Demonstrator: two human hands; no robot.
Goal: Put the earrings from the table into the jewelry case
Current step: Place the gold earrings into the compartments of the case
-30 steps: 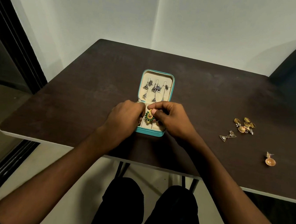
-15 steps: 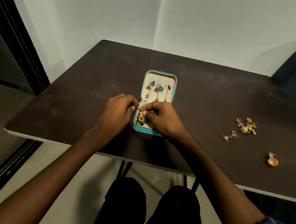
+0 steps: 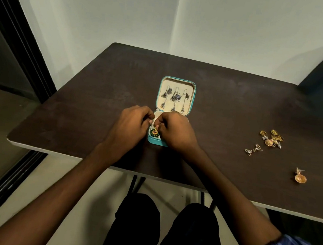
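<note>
Against pale walls, the dark table (image 3: pixel 228 101) holds the teal jewelry case (image 3: pixel 176 96), unmoved. Both hands have closed in: left hand (image 3: pixel 130 126) and right hand (image 3: pixel 176 133), fingers curled, grip unclear, crowd the green earring (image 3: pixel 154 132), now lying lower inside. Gold earrings (image 3: pixel 271 138) lie well right.

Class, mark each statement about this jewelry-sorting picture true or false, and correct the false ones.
1. The jewelry case lies open on the table. True.
2. Silver drop earrings hang in the raised lid. True.
3. Loose gold earrings lie left of the case. False: they lie to its right.
4. Both hands, left hand and right hand, are over the case's lower half. True.
5. The green and gold earring lies on the bare table. False: it sits inside the case.
</note>
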